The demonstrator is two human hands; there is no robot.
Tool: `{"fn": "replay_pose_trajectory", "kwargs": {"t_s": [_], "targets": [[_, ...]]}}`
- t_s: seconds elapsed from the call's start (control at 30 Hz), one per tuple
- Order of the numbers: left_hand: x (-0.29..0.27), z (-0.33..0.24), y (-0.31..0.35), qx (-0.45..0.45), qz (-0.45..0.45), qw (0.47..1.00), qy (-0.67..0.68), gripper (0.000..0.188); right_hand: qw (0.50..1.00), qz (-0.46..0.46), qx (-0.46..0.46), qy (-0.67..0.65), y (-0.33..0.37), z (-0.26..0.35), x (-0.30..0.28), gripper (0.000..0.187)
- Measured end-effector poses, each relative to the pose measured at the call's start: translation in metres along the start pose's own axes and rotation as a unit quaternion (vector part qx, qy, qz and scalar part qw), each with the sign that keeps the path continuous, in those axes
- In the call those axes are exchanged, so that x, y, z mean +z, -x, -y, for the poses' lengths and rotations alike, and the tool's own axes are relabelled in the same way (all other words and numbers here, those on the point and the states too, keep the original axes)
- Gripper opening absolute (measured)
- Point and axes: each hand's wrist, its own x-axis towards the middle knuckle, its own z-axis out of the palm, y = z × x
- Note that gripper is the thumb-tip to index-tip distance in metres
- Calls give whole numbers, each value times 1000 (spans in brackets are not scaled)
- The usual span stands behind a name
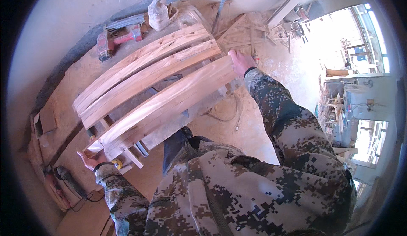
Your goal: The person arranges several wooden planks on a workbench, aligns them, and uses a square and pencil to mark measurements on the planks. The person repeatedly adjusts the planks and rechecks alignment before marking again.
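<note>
Wood, pale and tan, is stretching out in front of you: a long, thick, smooth board (182, 89) is lying between your two hands. Its long side is slanting from low on your left to high on your right. Your right hand (241, 62) is pinching the upper end, with the thumb on top. Your left hand (94, 159) is touching the lower end, but the wood is hiding part of it, so I am not able to tell if it is pinching or just holding up. Neither hand is sitting nearer, since each is touching its own end. Just past the board, two long, tan wooden boards (148, 77) are running nearly the same way. Behind them, a lumpy white bag (158, 14) is standing, and I am not seeing what is inside. Far to your left, a small brown box (49, 120) is showing a dark opening, too dark for telling what it is holding.
</note>
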Motion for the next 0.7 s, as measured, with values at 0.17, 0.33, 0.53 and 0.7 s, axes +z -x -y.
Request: {"fn": "replay_pose_trajectory", "kwargs": {"t_s": [0.17,0.33,0.53,0.7], "targets": [[-5,4,-59,-109,15,985,-135,46,993,-21,116,-3,-36,-33,33,20],[-35,-16,-86,-141,36,981,-128,43,971,-26,151,-184,-46,-69,72,19],[-70,-29,-109,-7,65,957,-281,39,864,40,289,-411,-36,-65,85,29],[-77,-27,-112,35,66,893,-445,38,742,-54,373,-555,-29,-57,81,31]]}}
